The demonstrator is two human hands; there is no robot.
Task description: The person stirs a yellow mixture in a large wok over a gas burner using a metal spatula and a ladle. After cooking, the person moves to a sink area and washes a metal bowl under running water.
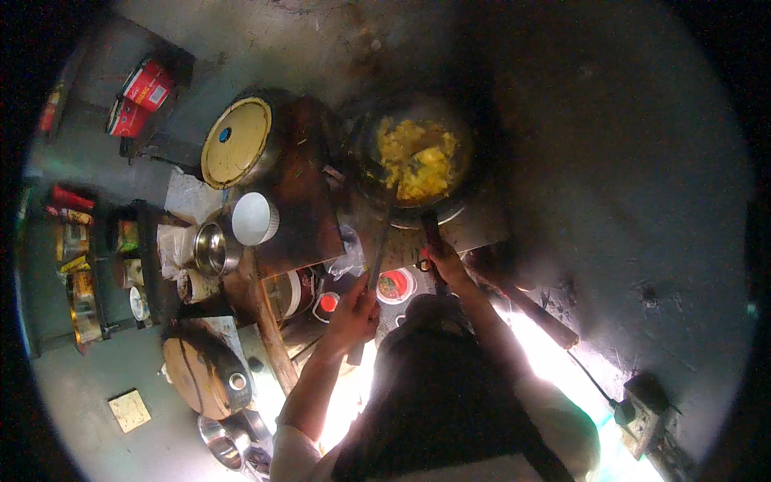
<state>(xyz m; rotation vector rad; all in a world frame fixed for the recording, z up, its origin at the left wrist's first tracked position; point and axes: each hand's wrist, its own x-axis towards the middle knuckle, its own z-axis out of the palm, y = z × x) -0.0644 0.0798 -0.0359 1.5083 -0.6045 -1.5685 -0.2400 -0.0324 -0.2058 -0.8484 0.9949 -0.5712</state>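
A dark wok [467, 181] sits on the stove, holding yellow, chunky food [422, 173]. Fingers closed, my left hand [353, 313] grips the long handle of a spatula [381, 251]. Its far end reaches the left part of the food, where the blade is hard to make out. My right hand [446, 267] is wrapped around the wok's handle [432, 230], at the near side of the wok.
Left of the wok, a dark wooden table [309, 229] bears a round yellowish lid [235, 145] and a white bowl [255, 218]. A metal bowl [215, 249] is beside them. Lower down are a red-and-white tub [396, 284] and a round wooden board [191, 376].
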